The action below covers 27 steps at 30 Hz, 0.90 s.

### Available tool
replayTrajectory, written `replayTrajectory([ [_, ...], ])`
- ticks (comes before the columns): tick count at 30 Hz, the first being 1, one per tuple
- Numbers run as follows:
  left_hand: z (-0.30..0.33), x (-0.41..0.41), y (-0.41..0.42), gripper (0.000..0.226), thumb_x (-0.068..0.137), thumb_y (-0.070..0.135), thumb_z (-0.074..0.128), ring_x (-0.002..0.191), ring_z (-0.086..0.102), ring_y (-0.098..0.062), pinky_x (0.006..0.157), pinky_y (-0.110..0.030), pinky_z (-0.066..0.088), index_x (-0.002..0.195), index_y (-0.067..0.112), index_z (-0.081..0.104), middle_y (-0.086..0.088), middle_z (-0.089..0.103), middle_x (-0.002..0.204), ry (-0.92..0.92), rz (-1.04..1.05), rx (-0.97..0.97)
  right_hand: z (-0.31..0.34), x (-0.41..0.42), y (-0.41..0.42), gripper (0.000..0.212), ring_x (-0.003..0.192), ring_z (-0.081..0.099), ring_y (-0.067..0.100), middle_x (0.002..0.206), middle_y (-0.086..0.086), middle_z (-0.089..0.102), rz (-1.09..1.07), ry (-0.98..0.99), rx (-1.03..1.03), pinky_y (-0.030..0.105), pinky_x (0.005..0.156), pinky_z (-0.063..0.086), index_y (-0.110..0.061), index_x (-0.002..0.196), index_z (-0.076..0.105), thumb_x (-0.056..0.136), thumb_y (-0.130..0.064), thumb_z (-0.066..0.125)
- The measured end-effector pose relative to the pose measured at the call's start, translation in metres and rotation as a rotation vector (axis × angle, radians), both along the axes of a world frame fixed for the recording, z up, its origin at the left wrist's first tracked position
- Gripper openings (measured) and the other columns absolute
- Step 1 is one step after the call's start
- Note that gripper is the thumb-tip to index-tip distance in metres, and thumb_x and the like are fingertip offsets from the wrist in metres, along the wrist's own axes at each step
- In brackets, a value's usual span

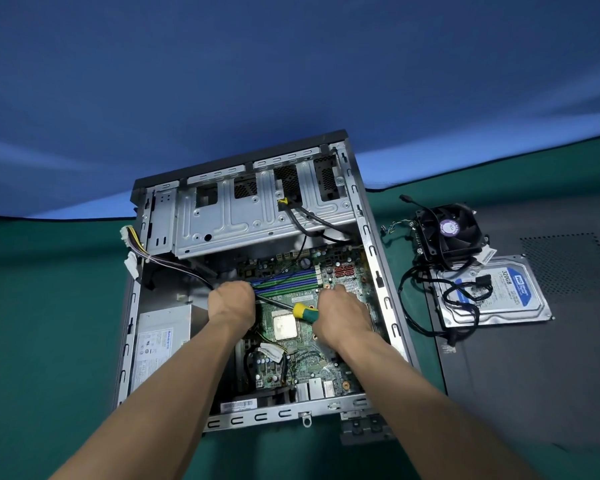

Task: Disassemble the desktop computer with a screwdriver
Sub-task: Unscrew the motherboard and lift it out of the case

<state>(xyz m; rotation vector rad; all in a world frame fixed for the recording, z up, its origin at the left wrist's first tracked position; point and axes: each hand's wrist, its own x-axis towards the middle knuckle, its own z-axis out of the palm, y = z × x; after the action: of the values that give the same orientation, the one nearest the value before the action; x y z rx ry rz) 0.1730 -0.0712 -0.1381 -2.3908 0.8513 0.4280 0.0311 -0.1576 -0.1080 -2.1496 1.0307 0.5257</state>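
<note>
Head view: fan, drive lying out on tabletop. Right grip holding screwdriver; left grip curling, contents hidden. Board, supply remaining in case.

Makeshift repair workbench, green cloth over the table, blue fabric backdrop behind (studio-like), loose computer parts.

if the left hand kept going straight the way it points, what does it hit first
Most likely the bundle of power cables just past the knuckles of the left hand, then the metal drive cage behind it. Depth is unclear from this one view, so it might pass above the cables.
</note>
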Motion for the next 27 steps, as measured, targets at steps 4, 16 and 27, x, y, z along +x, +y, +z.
replayTrajectory([
  [4,-0.001,0.000,0.002,0.029,0.089,0.010,0.050,0.106,0.061,-0.018,0.079,-0.025,0.047,0.117,0.010,0.056,-0.004,0.064,0.115,-0.002,-0.001,-0.023,-0.002,-0.001,0.000,0.025,0.101,0.054,0.026,0.117,0.011,0.050,0.008,-0.006,-0.023,0.039,0.092,0.048,-0.005,0.106,0.061,0.083,-0.013,0.067],
  [16,0.007,0.008,-0.003,0.026,0.086,0.003,0.054,0.103,0.063,-0.026,0.079,-0.031,0.048,0.111,0.006,0.060,-0.010,0.066,0.110,0.102,0.185,-0.122,-0.004,0.001,-0.001,0.023,0.094,0.052,0.023,0.112,0.008,0.050,0.010,0.018,-0.028,0.037,0.088,0.048,-0.007,0.103,0.060,0.083,-0.014,0.068],
  [27,0.002,0.000,-0.001,0.026,0.089,0.009,0.052,0.103,0.062,-0.018,0.075,-0.025,0.047,0.114,0.010,0.059,-0.004,0.065,0.112,0.038,0.041,0.007,-0.006,0.002,0.000,0.023,0.098,0.054,0.024,0.112,0.008,0.050,0.007,0.034,-0.014,0.038,0.090,0.049,-0.007,0.104,0.059,0.083,-0.013,0.068],
])
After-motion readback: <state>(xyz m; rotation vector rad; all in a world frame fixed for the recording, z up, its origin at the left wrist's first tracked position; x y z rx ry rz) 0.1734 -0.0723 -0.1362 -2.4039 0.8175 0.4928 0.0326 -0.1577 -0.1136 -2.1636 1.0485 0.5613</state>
